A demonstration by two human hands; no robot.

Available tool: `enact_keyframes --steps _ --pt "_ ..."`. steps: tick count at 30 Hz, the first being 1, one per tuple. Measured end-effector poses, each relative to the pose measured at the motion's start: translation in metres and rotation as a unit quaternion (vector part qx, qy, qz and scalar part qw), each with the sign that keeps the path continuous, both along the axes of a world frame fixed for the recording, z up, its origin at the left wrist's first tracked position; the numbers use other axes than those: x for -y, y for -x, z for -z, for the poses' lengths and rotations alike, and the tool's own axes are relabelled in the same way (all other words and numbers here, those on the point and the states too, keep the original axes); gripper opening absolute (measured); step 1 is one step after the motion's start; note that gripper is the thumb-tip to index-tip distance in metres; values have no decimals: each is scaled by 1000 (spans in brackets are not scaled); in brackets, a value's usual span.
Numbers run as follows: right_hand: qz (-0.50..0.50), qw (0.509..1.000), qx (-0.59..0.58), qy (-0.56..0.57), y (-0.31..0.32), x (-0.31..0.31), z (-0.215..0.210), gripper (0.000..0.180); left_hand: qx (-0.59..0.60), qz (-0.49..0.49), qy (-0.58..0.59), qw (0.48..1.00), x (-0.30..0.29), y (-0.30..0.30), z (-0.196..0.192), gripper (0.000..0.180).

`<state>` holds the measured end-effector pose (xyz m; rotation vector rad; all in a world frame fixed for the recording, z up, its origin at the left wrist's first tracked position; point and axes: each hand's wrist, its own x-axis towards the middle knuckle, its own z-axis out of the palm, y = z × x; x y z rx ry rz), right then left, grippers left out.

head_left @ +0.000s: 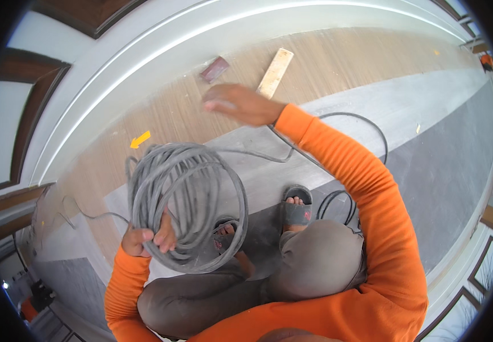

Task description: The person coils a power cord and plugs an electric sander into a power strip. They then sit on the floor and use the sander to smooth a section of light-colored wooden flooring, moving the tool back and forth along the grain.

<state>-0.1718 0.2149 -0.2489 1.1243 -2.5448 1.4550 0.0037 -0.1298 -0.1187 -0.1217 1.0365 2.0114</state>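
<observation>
My left hand [152,238] is closed around the lower left side of a thick coil of grey cable [186,199]. The coil is held upright in front of my left knee, its many loops dusty and loosely bundled. My right hand [240,104] is raised beyond the coil, over the wood-look floor, with the arm reaching across from the right. Motion smears its fingers, and whether cable lies in them does not show. One cable run [258,155] leaves the coil's top, bends back and passes below my right wrist.
More cable [386,142] curves over the grey floor strip [428,91], with dark loops [337,199] by my sandalled foot [297,205]. A pale wooden board [275,72] and a reddish-brown block [214,69] lie near the white wall. A yellow arrow sticker [140,139] marks the floor.
</observation>
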Motion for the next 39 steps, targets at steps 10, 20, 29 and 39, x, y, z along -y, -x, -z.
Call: enact_keyframes --steps 10,20,29,39 --pt "-12 774 -123 -621 78 -114 151 65 -108 25 371 922 117 -6 -92 67" --pt "215 865 -181 -417 59 -169 -70 75 -74 -36 810 581 380 -84 -99 66" --pt "440 731 -283 -439 59 -352 -186 64 -52 -68 968 235 611 -114 -178 70" --pt "443 745 -129 -482 -45 -317 -49 63 51 84 970 221 504 -87 43 86"
